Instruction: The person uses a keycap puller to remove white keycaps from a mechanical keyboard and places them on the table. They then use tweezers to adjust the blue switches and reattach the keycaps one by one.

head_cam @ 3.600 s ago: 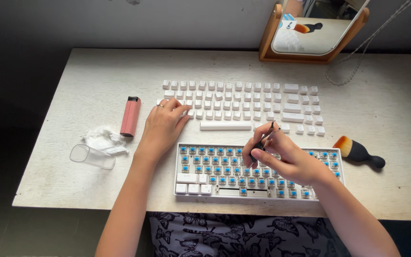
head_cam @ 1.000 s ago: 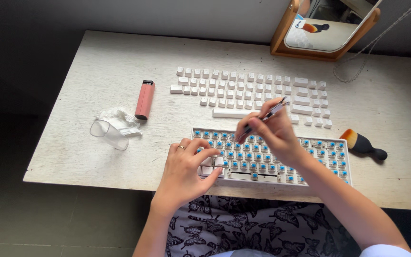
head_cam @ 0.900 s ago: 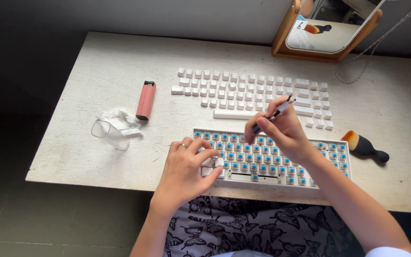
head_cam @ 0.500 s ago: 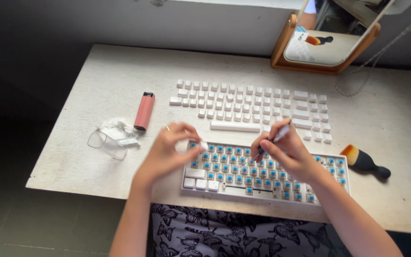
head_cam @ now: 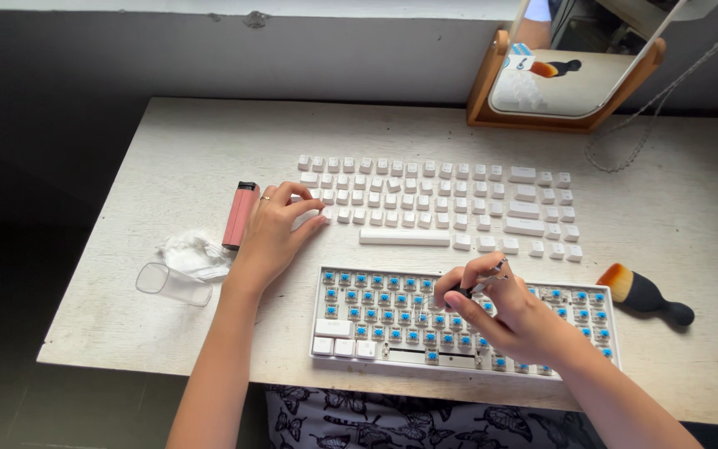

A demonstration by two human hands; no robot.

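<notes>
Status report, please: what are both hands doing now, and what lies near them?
Left hand on loose white keycaps. Right hand grips thin tool over keyboard, blue switches bare. Pink case beside left hand; brush at right.

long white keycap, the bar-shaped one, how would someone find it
On the white table, look between the keyboard and the rows of loose keycaps. The long white keycap lies alone there, a flat bar many times wider than the small square caps.
</notes>
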